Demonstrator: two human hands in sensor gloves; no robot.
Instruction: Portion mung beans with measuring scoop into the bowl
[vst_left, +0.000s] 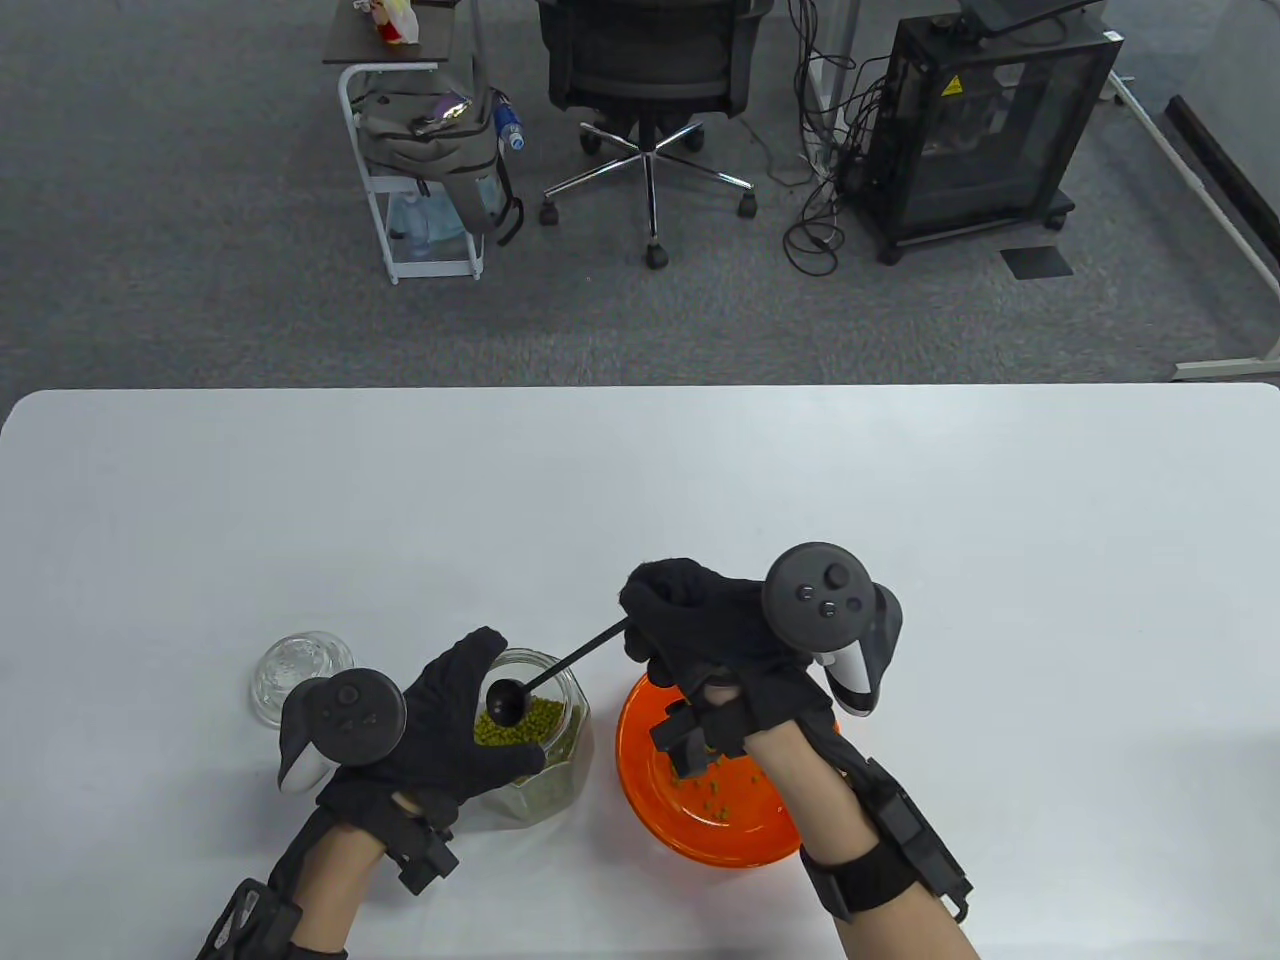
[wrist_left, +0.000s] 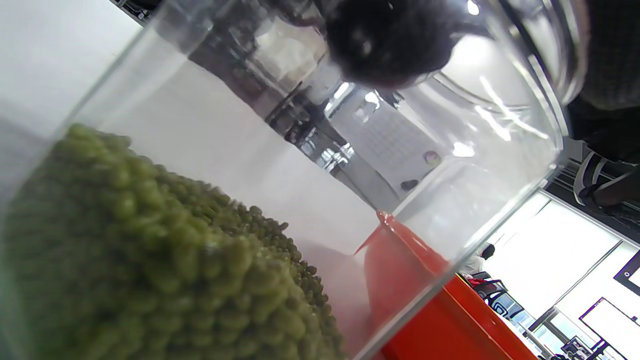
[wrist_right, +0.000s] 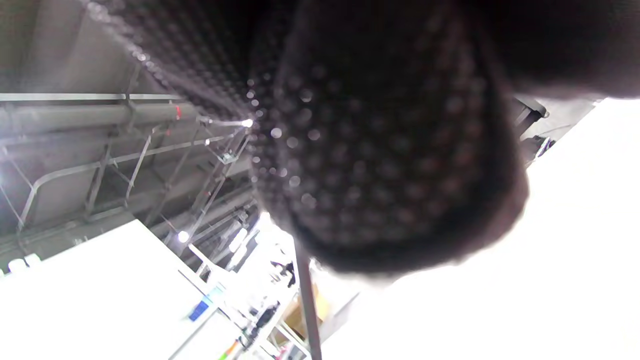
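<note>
A clear glass jar (vst_left: 560, 770) of green mung beans (vst_left: 530, 722) stands near the table's front edge, and my left hand (vst_left: 440, 730) grips it from the left. My right hand (vst_left: 690, 625) holds the thin handle of a black measuring scoop (vst_left: 505, 700), whose cup hangs over the jar's mouth just above the beans. An orange bowl (vst_left: 640, 780) with a few beans in it sits right of the jar, under my right wrist. In the left wrist view the beans (wrist_left: 150, 260) fill the jar (wrist_left: 500, 165), with the orange bowl (wrist_left: 440, 320) behind. The right wrist view is filled by my glove (wrist_right: 390, 150) and shows the scoop's handle (wrist_right: 307, 305).
A glass lid (vst_left: 295, 675) lies on the white table (vst_left: 640, 480) left of the jar, beside my left hand. Beyond the table's far edge are an office chair (vst_left: 650, 70), a white cart with a bag (vst_left: 425, 150) and a black cabinet (vst_left: 985, 120).
</note>
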